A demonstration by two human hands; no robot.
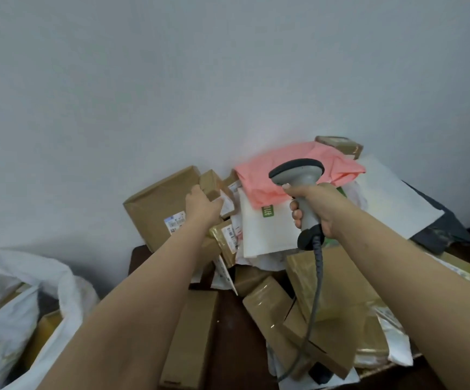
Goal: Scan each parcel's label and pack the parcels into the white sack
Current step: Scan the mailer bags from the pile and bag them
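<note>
Head view: left hand (pixel 203 205) curls round a small box (pixel 210 183) atop the pile at the desk's back edge; right hand (pixel 316 208) grips the scanner (pixel 298 175). Box looks light and stiff, taped slick; hold across opposite faces. Sack (pixel 56 288) gapes beside the desk's left edge.

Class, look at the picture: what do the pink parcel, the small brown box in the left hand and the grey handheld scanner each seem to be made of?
Pink parcel: probably a thin matte plastic mailer bag, since it creases softly. Small brown box that the left hand grips: cardboard, seemingly wrapped in glossy tape. Grey handheld scanner in the right hand: hard moulded plastic with a smooth finish and a darker top.
</note>
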